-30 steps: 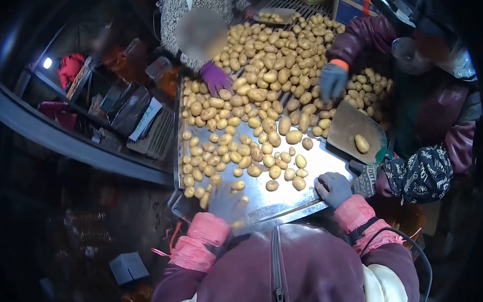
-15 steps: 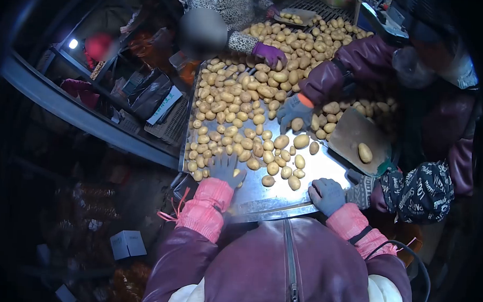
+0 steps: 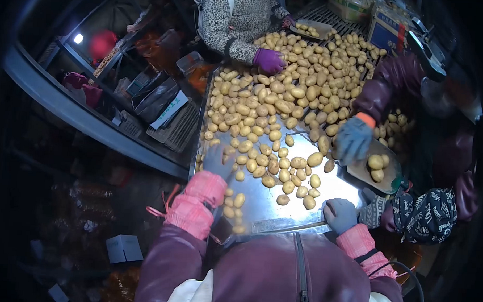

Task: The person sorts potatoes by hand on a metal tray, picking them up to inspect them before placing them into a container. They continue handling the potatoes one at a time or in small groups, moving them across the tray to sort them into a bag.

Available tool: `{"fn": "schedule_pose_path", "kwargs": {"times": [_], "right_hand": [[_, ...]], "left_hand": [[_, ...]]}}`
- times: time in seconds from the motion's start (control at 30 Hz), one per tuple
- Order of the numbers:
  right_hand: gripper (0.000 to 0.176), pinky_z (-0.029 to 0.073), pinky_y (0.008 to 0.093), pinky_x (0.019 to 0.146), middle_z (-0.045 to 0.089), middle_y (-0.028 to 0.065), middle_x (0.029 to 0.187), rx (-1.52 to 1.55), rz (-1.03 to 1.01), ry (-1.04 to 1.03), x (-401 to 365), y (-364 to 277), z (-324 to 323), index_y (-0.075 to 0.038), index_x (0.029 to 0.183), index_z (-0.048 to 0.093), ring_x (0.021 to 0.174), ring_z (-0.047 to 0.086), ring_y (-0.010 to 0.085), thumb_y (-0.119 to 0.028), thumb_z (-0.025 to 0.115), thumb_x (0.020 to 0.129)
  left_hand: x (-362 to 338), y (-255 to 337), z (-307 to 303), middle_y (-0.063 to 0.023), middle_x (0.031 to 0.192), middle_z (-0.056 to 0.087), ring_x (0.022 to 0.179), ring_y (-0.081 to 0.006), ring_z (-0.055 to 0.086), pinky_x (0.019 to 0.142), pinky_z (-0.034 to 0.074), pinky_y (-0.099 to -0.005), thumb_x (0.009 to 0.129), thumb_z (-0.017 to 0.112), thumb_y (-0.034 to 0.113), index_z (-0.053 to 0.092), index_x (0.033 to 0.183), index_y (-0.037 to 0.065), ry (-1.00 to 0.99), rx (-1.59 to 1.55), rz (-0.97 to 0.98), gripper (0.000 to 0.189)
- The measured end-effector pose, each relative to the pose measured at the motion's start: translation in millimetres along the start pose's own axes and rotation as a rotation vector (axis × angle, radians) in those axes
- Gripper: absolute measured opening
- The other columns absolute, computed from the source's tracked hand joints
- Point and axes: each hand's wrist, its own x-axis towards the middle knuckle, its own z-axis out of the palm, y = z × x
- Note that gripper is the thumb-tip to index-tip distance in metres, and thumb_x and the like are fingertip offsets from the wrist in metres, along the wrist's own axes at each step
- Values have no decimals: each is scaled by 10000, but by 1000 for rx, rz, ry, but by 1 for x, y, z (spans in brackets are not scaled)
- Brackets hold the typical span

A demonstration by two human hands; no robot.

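Resting on the near edge of the metal tabletop [image 3: 256, 203], toward its right corner, the person's grey-gloved right hand [image 3: 341, 216] has its fingers loosely curled; whether it grips the edge cannot be told. The left hand [image 3: 217, 160], gloved alike, is blurred at the tabletop's left side, close to the potatoes there; its finger position and whether it holds anything are unclear. Potatoes [image 3: 277, 87] lie heaped across the tabletop's far half and thin out toward its middle, while a small cluster [image 3: 233, 206] sits at its near left corner, just beside the left hand's pink cuff [image 3: 204, 188].

At the tabletop's far left, a co-worker's purple-gloved hand [image 3: 269, 60] is at the heap. Over its right side is another worker's blue-grey glove [image 3: 354, 139] with an orange cuff, beside a scoop [image 3: 361, 174] bearing a few potatoes at the tabletop's right edge. A blue box [image 3: 383, 34] stands beyond its far right corner.
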Motion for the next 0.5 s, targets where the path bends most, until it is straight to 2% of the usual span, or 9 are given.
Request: {"fn": "schedule_pose_path", "kwargs": {"times": [0.07, 0.13, 0.23, 0.33, 0.37, 0.5], "right_hand": [[155, 488, 448, 723, 663, 95, 836, -20, 23, -3, 1, -1, 0, -72, 885, 666, 787, 630, 309, -208, 671, 811], [153, 489, 445, 726, 665, 95, 835, -49, 40, 11, 3, -5, -1, -71, 882, 667, 791, 631, 309, -209, 671, 813], [158, 492, 442, 732, 668, 95, 841, -64, 83, -4, 4, -5, 0, -70, 890, 668, 801, 633, 312, -209, 673, 814], [163, 497, 440, 741, 672, 100, 853, -72, 122, -18, 6, -6, 0, -69, 902, 672, 816, 636, 314, -208, 674, 815], [166, 499, 439, 745, 673, 103, 858, -71, 129, -25, 6, -8, -1, -69, 907, 673, 822, 636, 314, -207, 674, 816], [180, 505, 437, 756, 678, 110, 877, -63, 151, -12, 9, -11, -1, -65, 925, 676, 842, 639, 315, -209, 678, 817]], "left_hand": [[40, -44, 15, -250, 1300, 541, 1148, -433, 542, 1026, 413, -485, 884, 664, 311, 518, 1313, 9, 39, 43, -13, 544], [80, -74, 26, -234, 1360, 517, 1196, -423, 536, 995, 445, -480, 910, 574, 392, 486, 1382, 60, 2, 160, -85, 584], [134, -88, 32, -217, 1369, 519, 1218, -421, 531, 1000, 443, -479, 917, 520, 449, 457, 1410, 113, -201, 232, -283, 600], [173, -66, 24, -202, 1392, 508, 1221, -407, 535, 999, 446, -484, 911, 493, 491, 442, 1420, 161, -551, 401, -476, 608], [176, -61, 27, -196, 1378, 503, 1196, -400, 550, 995, 450, -479, 900, 527, 457, 486, 1381, 205, -518, 422, -444, 545], [147, -61, 62, -208, 1315, 477, 1189, -396, 534, 1014, 441, -456, 836, 671, 286, 543, 1309, 247, -302, -37, -281, 492]]}}
